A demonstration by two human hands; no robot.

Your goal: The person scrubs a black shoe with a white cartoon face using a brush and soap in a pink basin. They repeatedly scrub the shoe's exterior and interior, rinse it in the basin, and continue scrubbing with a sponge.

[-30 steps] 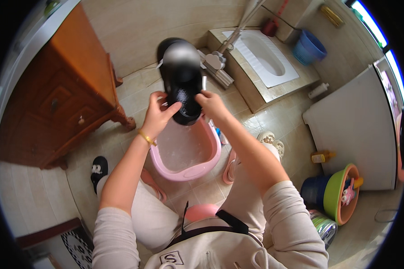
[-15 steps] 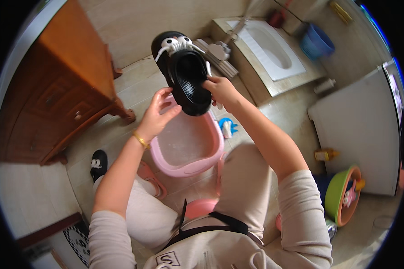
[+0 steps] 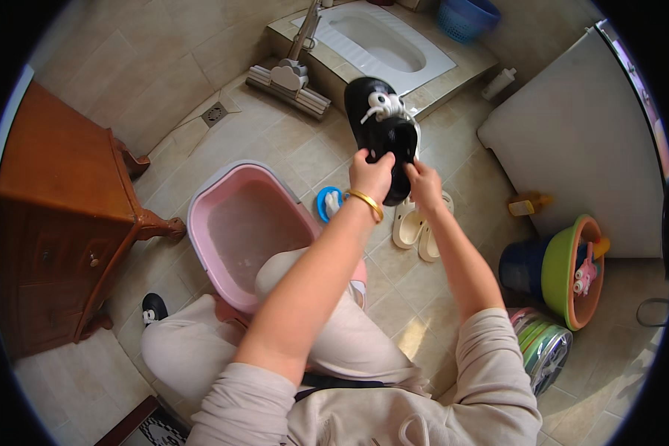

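Note:
A black clog (image 3: 364,111) with white bow-like laces and two bulging toy eyes is raised in front of me, toe pointing away and its opening facing me. My left hand (image 3: 372,177) grips the left side of its heel end, thumb on the rim. On the right side of the heel, my right hand (image 3: 424,187) is closed on the edge, fingers partly hidden. Below them on the floor rests a pair of cream clogs (image 3: 407,225). A pink tub (image 3: 200,238) of cloudy water stands to the left, apart from both hands.
Beside the tub sits a small blue dish (image 3: 322,207) holding something white. A similar black shoe (image 3: 154,308) lies far left, near a wooden cabinet (image 3: 67,171). A mop (image 3: 290,76) lies by the raised squat toilet (image 3: 379,44). Basins (image 3: 556,279) and a white appliance (image 3: 572,141) stand right.
Both hands have carried the black clog to the right, away from above the tub. My left hand, spread beside the clog before, now grips it. The view has swung right.

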